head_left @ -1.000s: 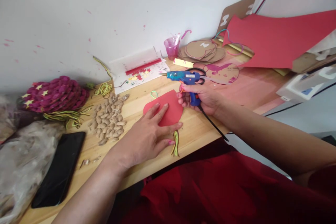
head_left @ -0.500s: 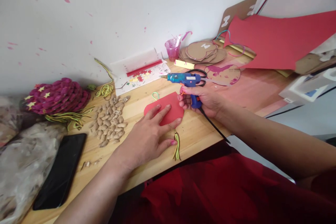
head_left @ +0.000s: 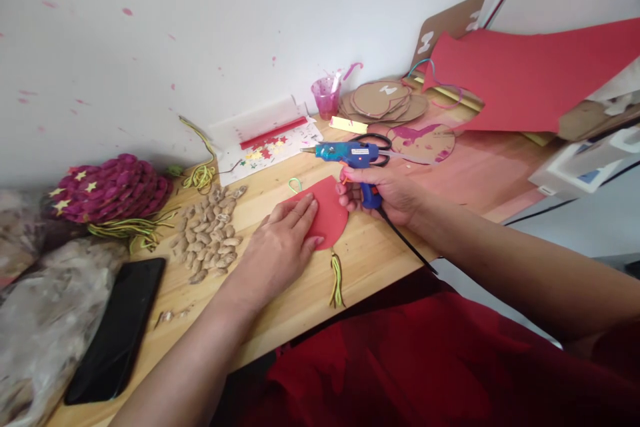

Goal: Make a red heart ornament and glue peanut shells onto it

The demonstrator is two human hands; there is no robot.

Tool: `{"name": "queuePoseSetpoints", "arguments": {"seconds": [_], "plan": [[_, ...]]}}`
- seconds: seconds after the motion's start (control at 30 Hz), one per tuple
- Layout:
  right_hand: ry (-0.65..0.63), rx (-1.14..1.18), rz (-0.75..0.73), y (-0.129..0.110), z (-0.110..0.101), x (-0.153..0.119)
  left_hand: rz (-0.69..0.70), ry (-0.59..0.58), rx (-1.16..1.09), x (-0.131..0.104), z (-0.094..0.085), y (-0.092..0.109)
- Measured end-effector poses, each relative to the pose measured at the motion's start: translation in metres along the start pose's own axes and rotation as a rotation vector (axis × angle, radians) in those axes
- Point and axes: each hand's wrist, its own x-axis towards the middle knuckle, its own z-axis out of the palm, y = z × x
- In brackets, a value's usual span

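Drawn slightly left since the earlier frame: left hand [head_left: 285,237], with fingers brought in from a spread and thumb shifted onto the red paper piece [head_left: 333,217]. More red exposed along right and near edges. Now laid flat on the piece's left part, fingers together. Located mid-scene on the wooden tabletop [head_left: 270,327], with green loop [head_left: 295,185] at far edge, yellow-green tassel [head_left: 337,280] at near edge. Clamped round the handle of the blue glue gun [head_left: 345,152]: fingers of right hand [head_left: 387,192], little changed; nozzle toward left. Seen just beyond the gun: black-handled scissors [head_left: 387,139]. Noted left of left hand: heap of peanuts [head_left: 210,233]; farther left and nearer, black phone [head_left: 117,333]. Noted far side: star cutouts [head_left: 265,148], pink cup [head_left: 325,99], cardboard discs [head_left: 383,99] right of cup.
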Motion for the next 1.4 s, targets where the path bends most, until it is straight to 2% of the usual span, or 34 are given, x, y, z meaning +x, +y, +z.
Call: {"name": "queuePoseSetpoints", "arguments": {"seconds": [0.13,0.37,0.6,0.8,1.17,1.4], "plan": [[0.046,-0.042,0.01,-0.001,0.002,-0.002,-0.012,-0.001,-0.063,-0.001,0.005,-0.001],[0.032,0.024,0.009,-0.002,0.002,-0.003,0.018,0.017,-0.113,0.0,0.006,-0.007],[0.018,0.055,0.009,-0.003,0.0,-0.003,0.0,-0.02,-0.044,-0.001,0.004,-0.005],[0.004,0.068,0.024,-0.003,0.0,-0.003,0.042,0.034,0.067,0.0,0.003,-0.003],[0.019,0.058,0.046,-0.004,-0.001,0.001,0.129,0.156,0.085,0.002,0.004,-0.002],[0.042,0.048,0.068,-0.005,0.001,-0.001,0.06,0.094,0.103,0.001,0.003,0.004]]}}
